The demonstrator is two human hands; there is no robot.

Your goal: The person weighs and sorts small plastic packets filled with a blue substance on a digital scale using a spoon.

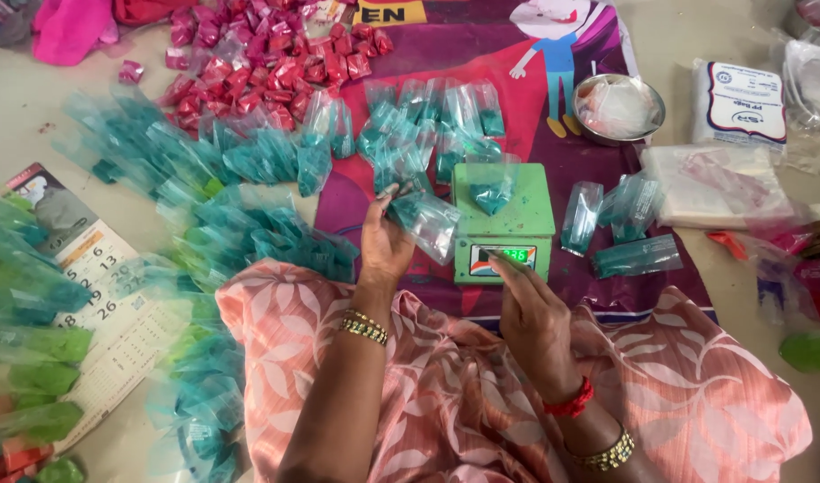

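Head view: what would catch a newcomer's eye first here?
The sea of small teal powder packets spread over the floor at left and centre, with a heap of pink packets beyond. At centre a green scale carries one teal packet; the left hand holds up a clear bag with teal powder beside it, while the right hand reaches to the scale's front.

**Floor-level workspace, brightly lit**

We're down on a pale, smooth floor [34, 107] here, under even, soft light. A purple and red printed mat [607, 170] with a cartoon figure covers the middle, and a paper calendar [106, 295] lies flat at the left.
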